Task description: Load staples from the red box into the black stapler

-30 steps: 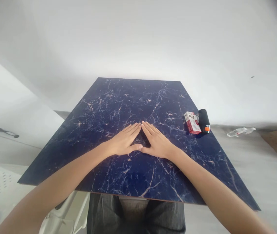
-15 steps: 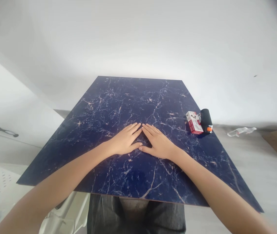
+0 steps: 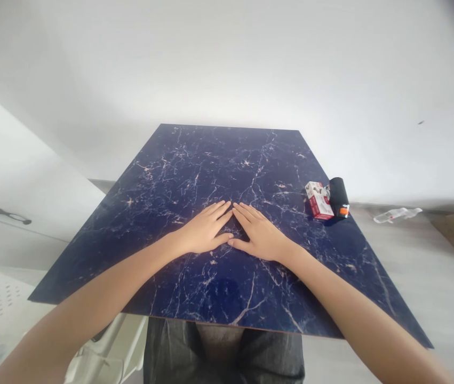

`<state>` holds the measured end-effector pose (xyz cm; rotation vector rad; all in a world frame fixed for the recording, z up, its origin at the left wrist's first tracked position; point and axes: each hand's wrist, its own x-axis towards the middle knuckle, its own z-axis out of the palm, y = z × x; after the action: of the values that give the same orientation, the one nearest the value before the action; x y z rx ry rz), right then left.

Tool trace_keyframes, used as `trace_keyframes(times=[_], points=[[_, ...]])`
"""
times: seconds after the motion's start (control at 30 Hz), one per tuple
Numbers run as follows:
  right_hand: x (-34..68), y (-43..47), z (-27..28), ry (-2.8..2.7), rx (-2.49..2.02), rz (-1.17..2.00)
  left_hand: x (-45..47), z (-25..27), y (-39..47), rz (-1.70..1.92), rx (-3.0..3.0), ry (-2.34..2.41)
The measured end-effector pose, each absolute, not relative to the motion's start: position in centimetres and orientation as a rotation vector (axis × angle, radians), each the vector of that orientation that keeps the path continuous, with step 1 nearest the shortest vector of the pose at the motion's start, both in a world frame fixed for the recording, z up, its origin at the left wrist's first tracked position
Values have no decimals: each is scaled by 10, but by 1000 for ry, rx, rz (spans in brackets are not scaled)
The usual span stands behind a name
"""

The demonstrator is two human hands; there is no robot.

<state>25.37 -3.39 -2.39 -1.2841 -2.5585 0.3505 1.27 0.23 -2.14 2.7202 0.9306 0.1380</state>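
hands (image 3: 207, 229) barely moved, inside table (image 3: 227, 165) edges

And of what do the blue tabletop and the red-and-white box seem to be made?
Blue tabletop: perhaps laminate or stone, smooth with a faint sheen; the pale marble-like veins could be printed.
Red-and-white box: probably thin cardboard, from its flat faces and printed graphics; matte or glossy, I cannot tell.

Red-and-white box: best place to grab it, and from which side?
Probably by the near and far ends of the box, coming from above and its left with the right hand, the closer one. Its flat sides suit a pinch, and the black item close on its right leaves little finger room there.
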Motion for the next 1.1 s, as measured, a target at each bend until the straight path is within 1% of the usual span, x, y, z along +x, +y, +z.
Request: trace_keyframes(times=[1.1], points=[[253,-35,-21,-2553,-1286,371,12,-21,2,155,2718,925]])
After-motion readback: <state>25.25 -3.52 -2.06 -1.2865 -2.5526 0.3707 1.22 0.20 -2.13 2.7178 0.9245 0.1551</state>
